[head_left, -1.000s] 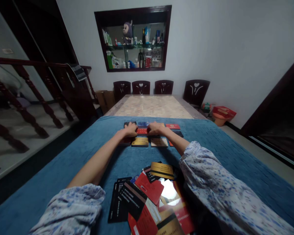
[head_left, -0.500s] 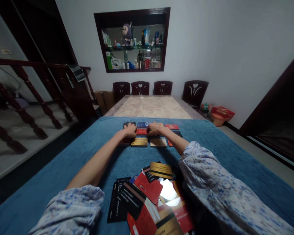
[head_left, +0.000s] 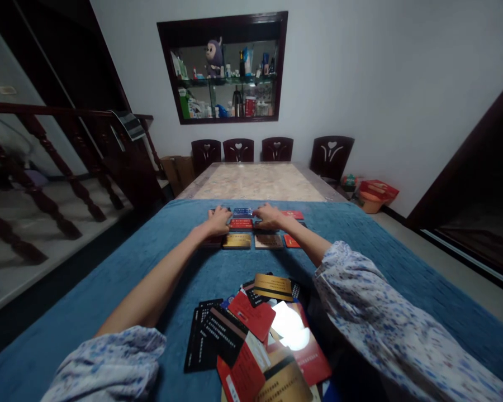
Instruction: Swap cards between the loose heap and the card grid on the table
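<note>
My left hand (head_left: 218, 221) reaches to the left end of the laid-out cards, over a mostly hidden black stack. Its fingers are loosely bent and apart, beside a red card stack (head_left: 240, 224). To the right of that stack, my right hand (head_left: 268, 216) has its fingers spread over cards it partly covers. A blue card stack (head_left: 242, 212) lies behind the red one. Nearer me are a gold stack (head_left: 237, 241), a tan stack (head_left: 269, 241) and an orange-red card (head_left: 292, 241). Another red card (head_left: 294, 214) shows past my right wrist.
A loose heap of cards lies closest to me, with a gold card (head_left: 273, 286), a red card (head_left: 251, 315) and a black card (head_left: 222, 335). Blue cloth (head_left: 151, 251) covers the table's near part. Chairs (head_left: 332, 156) stand beyond the bare tabletop (head_left: 260, 181).
My hands have moved slightly apart, away from the sides of the middle red stack. The view has shifted a little; the cards keep their layout.
</note>
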Motion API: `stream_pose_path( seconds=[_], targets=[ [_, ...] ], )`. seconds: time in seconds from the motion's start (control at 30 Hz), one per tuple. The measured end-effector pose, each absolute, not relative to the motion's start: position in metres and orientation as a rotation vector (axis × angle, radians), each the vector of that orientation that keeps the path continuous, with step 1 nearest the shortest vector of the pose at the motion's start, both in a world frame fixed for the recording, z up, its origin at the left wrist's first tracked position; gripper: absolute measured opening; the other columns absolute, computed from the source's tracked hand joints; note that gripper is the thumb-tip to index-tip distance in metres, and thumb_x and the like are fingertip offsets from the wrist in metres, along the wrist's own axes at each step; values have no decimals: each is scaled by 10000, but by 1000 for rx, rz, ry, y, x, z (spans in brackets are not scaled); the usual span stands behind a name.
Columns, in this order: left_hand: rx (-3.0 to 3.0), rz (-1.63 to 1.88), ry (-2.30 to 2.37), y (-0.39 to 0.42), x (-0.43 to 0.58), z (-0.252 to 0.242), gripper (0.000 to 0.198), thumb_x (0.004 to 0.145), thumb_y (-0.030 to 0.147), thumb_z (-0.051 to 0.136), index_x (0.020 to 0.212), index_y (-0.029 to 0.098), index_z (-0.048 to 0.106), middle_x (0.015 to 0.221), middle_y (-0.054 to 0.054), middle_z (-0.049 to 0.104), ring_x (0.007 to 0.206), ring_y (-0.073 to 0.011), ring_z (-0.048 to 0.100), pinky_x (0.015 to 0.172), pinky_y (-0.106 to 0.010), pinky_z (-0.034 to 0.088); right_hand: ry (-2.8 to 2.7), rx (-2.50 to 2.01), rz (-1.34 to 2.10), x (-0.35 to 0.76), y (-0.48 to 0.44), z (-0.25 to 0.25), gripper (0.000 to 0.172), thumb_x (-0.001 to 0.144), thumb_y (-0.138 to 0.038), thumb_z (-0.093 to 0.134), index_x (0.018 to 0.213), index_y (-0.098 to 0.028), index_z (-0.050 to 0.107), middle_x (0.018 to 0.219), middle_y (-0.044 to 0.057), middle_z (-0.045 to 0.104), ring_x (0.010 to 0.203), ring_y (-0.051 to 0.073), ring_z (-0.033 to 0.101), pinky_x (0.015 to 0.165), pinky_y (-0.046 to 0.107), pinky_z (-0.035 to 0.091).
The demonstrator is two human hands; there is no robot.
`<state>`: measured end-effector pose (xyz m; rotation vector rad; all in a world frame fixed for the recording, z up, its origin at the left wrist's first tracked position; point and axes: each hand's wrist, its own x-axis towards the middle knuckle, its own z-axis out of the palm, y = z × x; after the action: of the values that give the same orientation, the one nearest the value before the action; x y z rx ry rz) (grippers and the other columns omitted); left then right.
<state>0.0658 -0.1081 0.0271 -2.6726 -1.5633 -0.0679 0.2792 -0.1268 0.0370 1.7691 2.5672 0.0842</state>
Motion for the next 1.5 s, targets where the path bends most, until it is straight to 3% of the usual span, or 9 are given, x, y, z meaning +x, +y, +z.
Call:
stream_pose_path(
  seconds=[0.3, 0.8, 1.2, 1.5],
  targets=[
    [-2644, -304, -1484, -141, 64, 35, 266, 893, 196, 468, 1109, 173, 622, 1205, -134, 608, 1155, -312, 435, 974, -488, 305, 2764, 1746, 312, 287, -153, 42, 263, 873, -197, 506, 1013, -186, 728, 1095, 116, 711, 1059, 265, 545, 764, 304, 353],
    [-2669, -454, -1406, -202, 60, 15, 222, 929, 170, 422, 913, 180, 644, 1045, -101, 659, 1051, -263, 494, 924, -445, 306, 2864, 1726, 307, 311, -220, 36, 247, 910, -178, 482, 918, -188, 728, 996, 90, 734, 961, 225, 552, 743, 307, 288],
    [-2799, -461, -1396, -251, 78, 12, 194, 899, 161, 472, 941, 192, 659, 1078, -86, 663, 1086, -261, 486, 953, -455, 303, 2925, 1708, 201, 333, -276, 16, 176, 874, -180, 542, 884, -213, 714, 915, 62, 713, 901, 207, 545, 711, 311, 274],
    [-2937, -452, -1303, -266, 88, 4, 193, 879, 158, 512, 976, 191, 675, 1064, -85, 672, 1085, -259, 512, 1020, -499, 290, 2982, 1646, 51, 336, -290, 8, 150, 848, -212, 610, 935, -216, 732, 937, 68, 715, 925, 219, 553, 795, 322, 337]
  ],
)
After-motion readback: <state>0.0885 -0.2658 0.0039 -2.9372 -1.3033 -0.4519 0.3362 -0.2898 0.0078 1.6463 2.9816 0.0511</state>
